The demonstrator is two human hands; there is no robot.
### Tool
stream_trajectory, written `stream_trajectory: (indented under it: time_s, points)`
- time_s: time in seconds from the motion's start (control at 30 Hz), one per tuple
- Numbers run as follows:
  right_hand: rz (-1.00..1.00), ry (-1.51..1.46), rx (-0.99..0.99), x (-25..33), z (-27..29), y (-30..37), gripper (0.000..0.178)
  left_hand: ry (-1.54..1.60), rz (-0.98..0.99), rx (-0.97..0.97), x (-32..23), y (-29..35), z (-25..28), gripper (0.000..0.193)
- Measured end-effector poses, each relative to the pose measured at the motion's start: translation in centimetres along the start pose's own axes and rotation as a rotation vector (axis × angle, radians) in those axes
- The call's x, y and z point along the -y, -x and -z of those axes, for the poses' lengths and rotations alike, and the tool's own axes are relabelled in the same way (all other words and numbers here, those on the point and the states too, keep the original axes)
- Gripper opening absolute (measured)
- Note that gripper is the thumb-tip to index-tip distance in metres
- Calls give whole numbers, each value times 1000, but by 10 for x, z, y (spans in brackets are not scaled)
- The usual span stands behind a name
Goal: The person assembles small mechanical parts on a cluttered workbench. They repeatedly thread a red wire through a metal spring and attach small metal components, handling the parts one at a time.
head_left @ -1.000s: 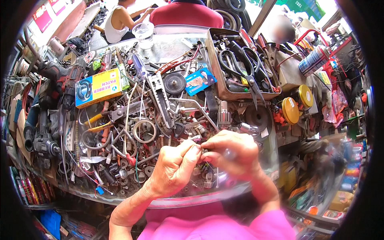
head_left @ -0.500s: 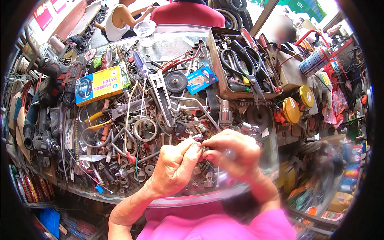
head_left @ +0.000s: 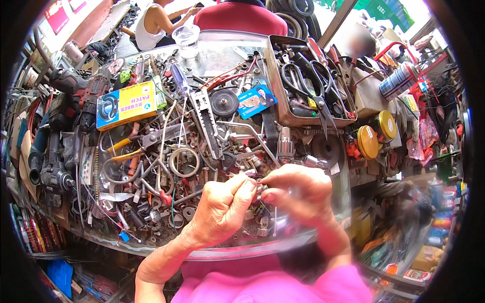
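My left hand [head_left: 220, 206] is closed above the near edge of the bench, thumb pressed against the bent forefinger. My right hand [head_left: 306, 194] faces it in a loose pinch, partly smeared by motion. Between the fingertips of both shows a tiny reddish and metallic piece, too small and covered to name. Beneath and around the hands lie loose metal parts, among them a drill chuck [head_left: 286, 146] just beyond the right hand. A bent metal rod [head_left: 251, 132] and a pale ring [head_left: 185, 162] lie farther off.
A metal box [head_left: 313, 120] of scissors and pliers stands far right, beside yellow-lidded jars [head_left: 367, 142]. A yellow and blue carton [head_left: 126, 107] rests on clutter at left, near a cordless drill [head_left: 83, 91]. Other people sit beyond the bench near a clear container [head_left: 186, 43].
My right hand has shifted slightly to the right, and a little more of the small piece shows between the fingertips. My left hand stays nearly in place.
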State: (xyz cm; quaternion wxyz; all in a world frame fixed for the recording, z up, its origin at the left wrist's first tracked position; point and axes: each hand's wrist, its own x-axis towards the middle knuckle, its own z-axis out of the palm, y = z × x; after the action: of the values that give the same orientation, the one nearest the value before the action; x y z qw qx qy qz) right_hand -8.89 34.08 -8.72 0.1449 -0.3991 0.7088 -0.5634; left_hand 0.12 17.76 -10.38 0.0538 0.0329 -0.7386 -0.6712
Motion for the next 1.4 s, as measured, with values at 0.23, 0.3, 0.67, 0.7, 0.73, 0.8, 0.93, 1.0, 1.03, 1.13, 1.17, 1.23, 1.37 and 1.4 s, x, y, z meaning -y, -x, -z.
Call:
stream_trajectory:
  time_s: [0.23, 0.3, 0.67, 0.7, 0.73, 0.8, 0.93, 1.0, 1.03, 1.13, 1.17, 1.23, 1.37, 1.4]
  points:
    - [-33, 27, -16, 1, -1, 0, 21, 1, -5, -8, 1, 0, -1, 30]
    - [-42, 22, -17, 1, -1, 0, 21, -11, 2, -2, 0, 0, 0, 30]
    - [-56, 21, -27, -2, -4, 1, 21, -11, -24, 0, 0, 1, -1, 30]
    - [-57, 14, -26, -2, -4, 1, 21, -12, -29, 1, 0, 1, -1, 30]
    - [-58, 10, -26, -3, -4, 1, 21, -8, -17, 6, 1, 1, -1, 30]
    - [-60, 12, -21, -4, -3, 2, 21, 0, 9, 15, 2, 1, -1, 30]
    - [-101, 10, 26, -3, 0, 0, 22, -18, -73, 27, 6, 0, 0, 30]
    - [-91, 0, 14, -1, -2, -1, 21, -30, -58, 30, 3, 1, 0, 28]
    - [-75, 21, 19, -1, -2, -1, 21, -39, -53, 25, 3, 2, -1, 27]
    - [-54, 8, 16, -1, -1, -1, 21, -6, -38, 47, 4, 1, 0, 27]
    - [-54, 4, 8, -1, -1, -1, 21, 3, -35, 54, 4, 0, 0, 27]
    - [-37, 46, 11, -1, 0, -1, 21, -30, -2, 83, -2, 0, 2, 20]
    - [-15, 96, 1, 0, -2, -1, 22, -16, 5, 65, 1, 3, 1, 23]
    - [-19, 93, -4, 1, -2, -1, 22, 4, 0, 48, 0, 2, 0, 26]
